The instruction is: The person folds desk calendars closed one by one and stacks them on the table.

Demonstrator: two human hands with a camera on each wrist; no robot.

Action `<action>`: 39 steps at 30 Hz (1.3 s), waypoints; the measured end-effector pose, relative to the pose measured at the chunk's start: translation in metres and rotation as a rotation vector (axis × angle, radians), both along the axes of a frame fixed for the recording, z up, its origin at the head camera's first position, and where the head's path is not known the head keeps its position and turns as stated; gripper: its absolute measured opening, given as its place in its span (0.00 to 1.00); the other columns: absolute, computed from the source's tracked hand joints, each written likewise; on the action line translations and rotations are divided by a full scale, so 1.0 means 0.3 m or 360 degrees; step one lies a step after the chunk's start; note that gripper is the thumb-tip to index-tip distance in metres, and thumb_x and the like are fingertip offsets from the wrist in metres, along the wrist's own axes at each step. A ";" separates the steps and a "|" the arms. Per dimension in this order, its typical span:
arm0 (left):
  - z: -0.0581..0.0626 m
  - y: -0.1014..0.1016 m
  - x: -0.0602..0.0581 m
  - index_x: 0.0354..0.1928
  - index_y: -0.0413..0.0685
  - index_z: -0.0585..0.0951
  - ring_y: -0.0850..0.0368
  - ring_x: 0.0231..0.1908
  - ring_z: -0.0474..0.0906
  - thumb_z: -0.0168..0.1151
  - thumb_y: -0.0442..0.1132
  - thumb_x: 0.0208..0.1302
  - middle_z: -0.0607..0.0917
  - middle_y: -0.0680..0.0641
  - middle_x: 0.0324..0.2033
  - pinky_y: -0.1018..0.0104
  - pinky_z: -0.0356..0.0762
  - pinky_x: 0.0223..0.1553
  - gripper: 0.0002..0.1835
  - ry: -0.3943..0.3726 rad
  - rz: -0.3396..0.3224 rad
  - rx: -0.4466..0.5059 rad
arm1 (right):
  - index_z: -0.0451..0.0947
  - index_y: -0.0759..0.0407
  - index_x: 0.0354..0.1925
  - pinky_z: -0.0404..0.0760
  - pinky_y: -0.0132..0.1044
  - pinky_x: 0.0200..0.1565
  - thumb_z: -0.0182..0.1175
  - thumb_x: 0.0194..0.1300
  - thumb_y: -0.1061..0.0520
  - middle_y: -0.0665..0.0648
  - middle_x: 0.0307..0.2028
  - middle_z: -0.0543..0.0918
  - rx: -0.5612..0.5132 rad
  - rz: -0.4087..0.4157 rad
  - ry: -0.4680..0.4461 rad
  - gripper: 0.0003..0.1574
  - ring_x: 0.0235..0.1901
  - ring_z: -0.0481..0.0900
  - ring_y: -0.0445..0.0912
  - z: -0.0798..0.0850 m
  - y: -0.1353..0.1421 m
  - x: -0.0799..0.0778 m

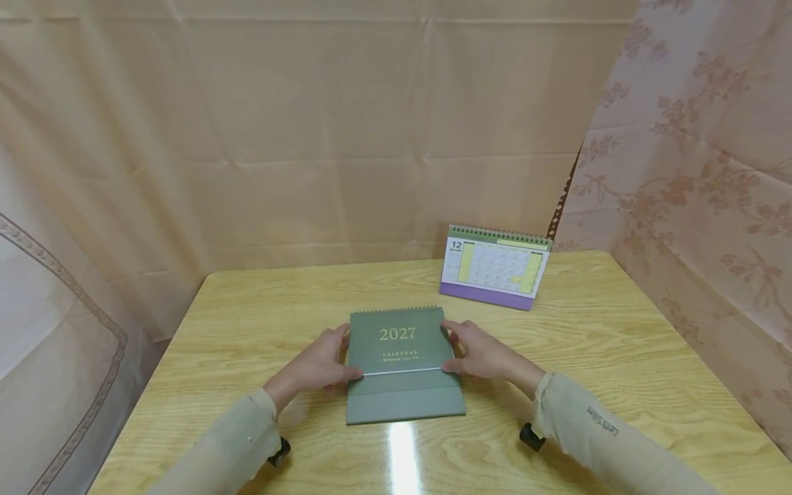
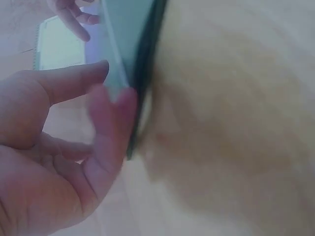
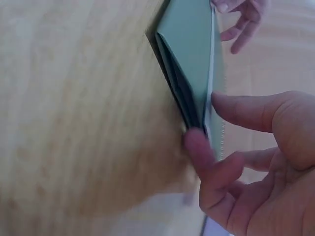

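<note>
The head view faces forward and down over the table (image 1: 260,302); both close wrist views share the green calendar (image 3: 189,56).

Toward the middle of the worktop (image 1: 260,302), the 2027 calendar (image 1: 405,364) sits between the hands: left hand (image 1: 320,360) at its left edge, right hand (image 1: 485,353) at its right. Behind it, to the right, the other calendar (image 1: 498,265) stands near the worktop's far edge, toward the far right corner.

Passable on the counter (image 1: 266,295) back left of the green calendar (image 1: 399,344). Blocked back right by a standing calendar (image 1: 491,271), rearward by a curtain (image 1: 322,172).
</note>
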State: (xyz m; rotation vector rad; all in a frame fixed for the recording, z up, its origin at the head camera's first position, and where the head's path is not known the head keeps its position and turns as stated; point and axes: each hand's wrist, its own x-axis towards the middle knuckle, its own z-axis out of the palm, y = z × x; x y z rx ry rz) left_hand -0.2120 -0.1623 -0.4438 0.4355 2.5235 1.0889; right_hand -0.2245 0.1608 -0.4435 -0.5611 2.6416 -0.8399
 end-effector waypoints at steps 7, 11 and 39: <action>0.068 0.013 -0.001 0.74 0.33 0.63 0.45 0.52 0.78 0.79 0.44 0.57 0.74 0.34 0.61 0.49 0.78 0.54 0.48 0.0275 -0.0069 -0.0304 | 0.64 0.65 0.73 0.80 0.51 0.51 0.74 0.62 0.54 0.66 0.60 0.74 0.0048 0.0068 0.0243 0.48 0.49 0.78 0.54 0.030 0.022 -0.003; 0.058 0.010 0.000 0.75 0.34 0.61 0.40 0.61 0.73 0.81 0.51 0.52 0.72 0.32 0.65 0.45 0.71 0.63 0.56 0.0320 -0.0155 -0.0384 | 0.66 0.65 0.72 0.72 0.56 0.62 0.76 0.60 0.49 0.65 0.64 0.73 0.0114 0.0157 0.0294 0.50 0.62 0.71 0.60 0.021 0.032 -0.008; -0.021 0.052 0.005 0.74 0.44 0.68 0.35 0.73 0.57 0.79 0.64 0.48 0.61 0.33 0.74 0.26 0.55 0.65 0.55 0.0301 -0.0230 -0.0588 | 0.65 0.60 0.74 0.59 0.76 0.61 0.74 0.59 0.40 0.63 0.75 0.60 0.0387 0.0353 0.0139 0.53 0.73 0.53 0.64 -0.002 0.030 0.005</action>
